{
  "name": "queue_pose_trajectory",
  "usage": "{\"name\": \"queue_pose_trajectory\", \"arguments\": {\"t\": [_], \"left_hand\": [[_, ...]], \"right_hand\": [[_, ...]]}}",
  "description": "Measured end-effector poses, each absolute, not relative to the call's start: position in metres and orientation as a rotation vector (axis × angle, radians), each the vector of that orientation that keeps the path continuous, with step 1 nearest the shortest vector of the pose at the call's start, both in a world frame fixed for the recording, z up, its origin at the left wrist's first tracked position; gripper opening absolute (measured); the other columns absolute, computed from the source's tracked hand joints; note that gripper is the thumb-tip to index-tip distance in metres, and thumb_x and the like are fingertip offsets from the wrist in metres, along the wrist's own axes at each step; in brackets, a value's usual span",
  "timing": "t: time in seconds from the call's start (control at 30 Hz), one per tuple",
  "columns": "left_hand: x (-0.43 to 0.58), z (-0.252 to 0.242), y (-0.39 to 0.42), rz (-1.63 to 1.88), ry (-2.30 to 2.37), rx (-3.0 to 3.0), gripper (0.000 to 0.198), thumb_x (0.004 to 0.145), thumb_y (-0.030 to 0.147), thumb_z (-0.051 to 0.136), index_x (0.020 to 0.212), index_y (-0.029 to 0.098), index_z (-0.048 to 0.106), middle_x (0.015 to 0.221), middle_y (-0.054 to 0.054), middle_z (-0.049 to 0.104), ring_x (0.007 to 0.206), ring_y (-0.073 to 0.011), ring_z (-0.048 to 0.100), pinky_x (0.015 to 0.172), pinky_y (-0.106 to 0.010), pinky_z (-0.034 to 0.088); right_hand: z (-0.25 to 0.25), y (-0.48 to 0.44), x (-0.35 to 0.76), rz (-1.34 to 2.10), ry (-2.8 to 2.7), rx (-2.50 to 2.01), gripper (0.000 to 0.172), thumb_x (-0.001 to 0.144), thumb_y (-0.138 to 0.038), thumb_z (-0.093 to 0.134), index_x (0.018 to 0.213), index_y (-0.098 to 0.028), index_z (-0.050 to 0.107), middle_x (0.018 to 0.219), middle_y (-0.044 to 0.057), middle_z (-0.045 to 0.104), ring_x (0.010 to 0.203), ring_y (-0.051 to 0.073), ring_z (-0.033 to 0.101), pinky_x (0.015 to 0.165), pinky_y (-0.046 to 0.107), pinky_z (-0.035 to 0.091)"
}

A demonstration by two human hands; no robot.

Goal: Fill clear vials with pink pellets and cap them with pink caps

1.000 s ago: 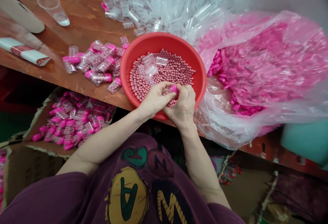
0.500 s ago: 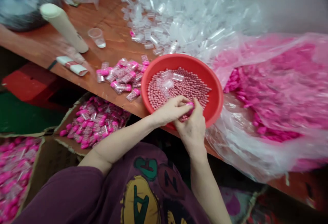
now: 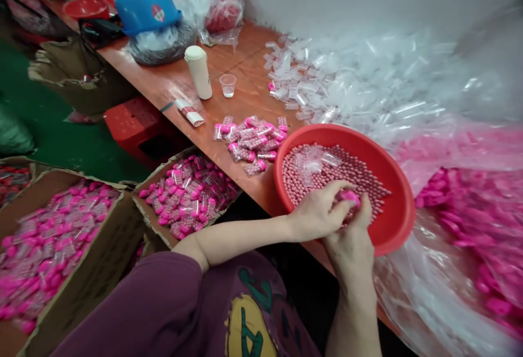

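Note:
Both hands meet over the near side of a red bowl (image 3: 398,210) filled with small pink beads (image 3: 355,174). My left hand (image 3: 316,212) and my right hand (image 3: 351,237) are closed together around a small vial with a pink cap (image 3: 350,195); only the cap shows between the fingers. A few empty clear vials (image 3: 314,161) lie on the beads at the bowl's far side. A cluster of filled, pink-capped vials (image 3: 251,141) lies on the wooden table (image 3: 183,82) just left of the bowl.
A heap of empty clear vials (image 3: 368,87) sits behind the bowl, and a clear bag of pink caps (image 3: 478,210) lies to the right. Cardboard boxes of filled vials (image 3: 188,193) (image 3: 49,237) stand below the table edge. A white bottle (image 3: 199,72), plastic cup (image 3: 227,85), blue tub (image 3: 147,8) lie farther left.
The view has swung left and up, revealing more table and a second box. Both hands have stayed together over the bowl, holding the pink-capped vial.

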State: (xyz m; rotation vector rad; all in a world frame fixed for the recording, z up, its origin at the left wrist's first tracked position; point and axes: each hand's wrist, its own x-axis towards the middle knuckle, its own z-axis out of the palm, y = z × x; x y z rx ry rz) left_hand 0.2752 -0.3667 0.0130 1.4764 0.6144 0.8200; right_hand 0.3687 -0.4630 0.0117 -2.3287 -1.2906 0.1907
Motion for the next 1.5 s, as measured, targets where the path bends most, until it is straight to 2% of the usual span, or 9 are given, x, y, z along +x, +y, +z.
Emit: {"name": "queue_pose_trajectory", "arguments": {"t": [0.1, 0.27, 0.4, 0.57, 0.7, 0.8, 1.0, 1.17, 1.5], "left_hand": [[0.261, 0.013, -0.353, 1.226, 0.691, 1.514, 0.034, 0.109, 0.041, 0.056, 0.136, 0.02, 0.06, 0.129, -0.014, 0.074, 0.111, -0.0211, 0.076, 0.103, -0.037, 0.062], [0.214, -0.007, -0.266, 1.617, 1.072, 1.567, 0.035, 0.114, 0.042, 0.045, 0.14, 0.022, 0.055, 0.134, -0.015, 0.071, 0.124, -0.0225, 0.071, 0.114, -0.042, 0.057], [0.188, -0.026, -0.204, 1.382, 1.45, 1.815, 0.043, 0.109, 0.028, 0.05, 0.15, 0.018, 0.055, 0.152, -0.019, 0.064, 0.146, -0.0278, 0.06, 0.127, -0.05, 0.044], [0.2, -0.033, -0.205, 1.024, 1.452, 2.183, 0.042, 0.101, 0.034, 0.067, 0.141, 0.022, 0.07, 0.171, -0.014, 0.05, 0.167, -0.0386, 0.033, 0.135, -0.065, 0.024], [0.219, -0.017, -0.216, 1.06, 1.436, 2.103, 0.031, 0.105, 0.025, 0.056, 0.128, 0.018, 0.075, 0.161, -0.016, 0.061, 0.16, -0.0336, 0.044, 0.135, -0.059, 0.03], [0.237, 0.004, -0.22, 1.038, 1.324, 2.175, 0.034, 0.106, 0.025, 0.052, 0.133, 0.019, 0.072, 0.16, -0.015, 0.061, 0.16, -0.0319, 0.045, 0.134, -0.057, 0.033], [0.27, 0.025, -0.243, 0.414, 1.08, 2.705, 0.038, 0.101, 0.028, 0.062, 0.136, 0.015, 0.069, 0.175, -0.023, 0.04, 0.163, -0.0484, 0.036, 0.125, -0.078, 0.034], [0.272, 0.028, -0.249, 0.209, 1.114, 2.865, 0.038, 0.101, 0.025, 0.06, 0.136, 0.01, 0.069, 0.178, -0.027, 0.032, 0.156, -0.0503, 0.044, 0.115, -0.07, 0.049], [0.271, 0.025, -0.244, 0.16, 1.063, 2.887, 0.032, 0.099, 0.027, 0.062, 0.124, 0.012, 0.074, 0.179, -0.023, 0.031, 0.146, -0.0439, 0.051, 0.112, -0.061, 0.053]], "right_hand": [[0.023, -0.464, 0.358, 0.286, -1.271, -2.367, 0.115, 0.093, -0.071, 0.061, 0.175, -0.011, 0.007, 0.158, 0.028, 0.06, 0.085, 0.032, 0.08, 0.064, 0.042, 0.057], [0.034, -0.462, 0.331, 0.306, -1.33, -2.551, 0.075, 0.108, -0.058, 0.047, 0.169, -0.015, 0.038, 0.141, 0.018, 0.076, 0.111, 0.036, 0.081, 0.081, 0.043, 0.059], [0.034, -0.46, 0.321, 0.28, -1.395, -2.628, 0.051, 0.113, -0.044, 0.048, 0.154, -0.019, 0.062, 0.136, 0.013, 0.08, 0.117, 0.033, 0.08, 0.08, 0.038, 0.056], [0.03, -0.462, 0.32, 0.164, -1.39, -2.621, 0.039, 0.111, -0.035, 0.054, 0.142, -0.02, 0.072, 0.136, 0.009, 0.081, 0.113, 0.027, 0.082, 0.074, 0.031, 0.052], [0.026, -0.464, 0.318, 0.12, -1.4, -2.582, 0.035, 0.11, -0.033, 0.056, 0.136, -0.019, 0.077, 0.126, 0.008, 0.084, 0.11, 0.025, 0.082, 0.074, 0.029, 0.052], [0.024, -0.464, 0.317, 0.087, -1.411, -2.577, 0.035, 0.109, -0.033, 0.057, 0.134, -0.02, 0.078, 0.122, 0.008, 0.085, 0.107, 0.023, 0.082, 0.073, 0.029, 0.052], [0.023, -0.465, 0.316, 0.036, -1.427, -2.562, 0.034, 0.11, -0.032, 0.054, 0.13, -0.019, 0.078, 0.122, 0.008, 0.085, 0.105, 0.022, 0.082, 0.076, 0.026, 0.055], [0.023, -0.466, 0.314, 0.034, -1.447, -2.526, 0.035, 0.113, -0.033, 0.049, 0.13, -0.02, 0.077, 0.122, 0.007, 0.085, 0.103, 0.02, 0.082, 0.079, 0.025, 0.056], [0.018, -0.466, 0.309, -0.096, -1.546, -2.513, 0.033, 0.113, -0.026, 0.047, 0.119, -0.019, 0.079, 0.11, 0.008, 0.086, 0.092, 0.019, 0.083, 0.065, 0.026, 0.05]]}}
